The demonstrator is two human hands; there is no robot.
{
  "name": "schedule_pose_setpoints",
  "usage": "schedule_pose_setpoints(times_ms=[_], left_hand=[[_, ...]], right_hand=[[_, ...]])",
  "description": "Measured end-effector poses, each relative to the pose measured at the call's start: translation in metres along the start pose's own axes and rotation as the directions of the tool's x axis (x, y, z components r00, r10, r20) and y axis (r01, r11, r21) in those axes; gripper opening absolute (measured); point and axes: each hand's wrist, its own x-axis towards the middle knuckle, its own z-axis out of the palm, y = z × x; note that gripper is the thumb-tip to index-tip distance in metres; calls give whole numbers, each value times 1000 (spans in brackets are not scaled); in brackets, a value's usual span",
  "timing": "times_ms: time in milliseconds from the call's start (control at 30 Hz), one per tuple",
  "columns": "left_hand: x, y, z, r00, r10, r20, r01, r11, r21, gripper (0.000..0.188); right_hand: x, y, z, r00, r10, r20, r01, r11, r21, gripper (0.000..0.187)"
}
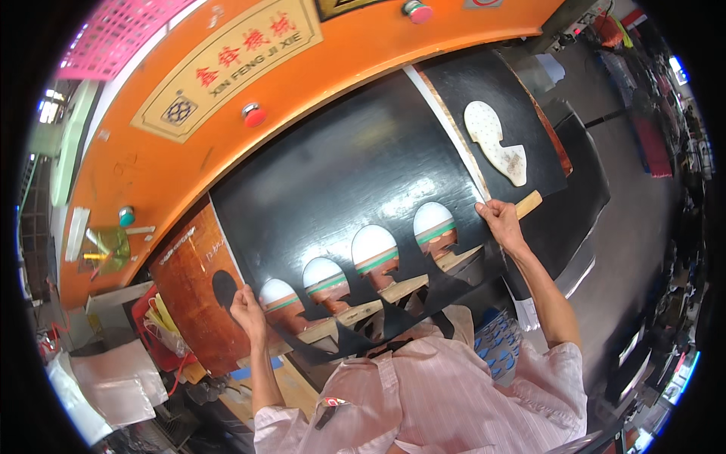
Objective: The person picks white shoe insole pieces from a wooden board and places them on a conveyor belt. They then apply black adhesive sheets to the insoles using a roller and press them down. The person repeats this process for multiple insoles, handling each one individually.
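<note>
Head view, looking down: a person in a pale pink shirt holds a large black sheet spread flat over the bed of an orange machine. The left hand grips the sheet's near-left corner, fingers curled over the edge. The right hand pinches its near-right edge, beside a wooden strip that sticks out from under the sheet.

Along the sheet's near edge run four foot-shaped cut-outs, side by side, so cutting looks well begun; the wide far part of the sheet is uncut, so most of the material seems left to work.

To the far right, a white perforated sole-shaped piece lies on a second black sheet. A reddish-brown board sits at the near left, under the first sheet's corner. Red round buttons dot the machine's orange front.

Around it is a crowded workshop: a pink basket at far left, plastic bags at near left, a grey floor with cluttered goods at right.
</note>
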Motion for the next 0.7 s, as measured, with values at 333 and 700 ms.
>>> schedule_pose_setpoints(times_ms=[333, 700], left_hand=[[-9, 13, 13, 934, 356, -16, -281, 763, 582, 33], [-15, 29, 16, 969, 245, -7, -161, 658, 736, 30]], right_hand=[[72, -30, -68, 708, -706, 22, 370, 344, -863, 76], [130, -11, -72, 742, -659, 125, 589, 551, -590, 55]])
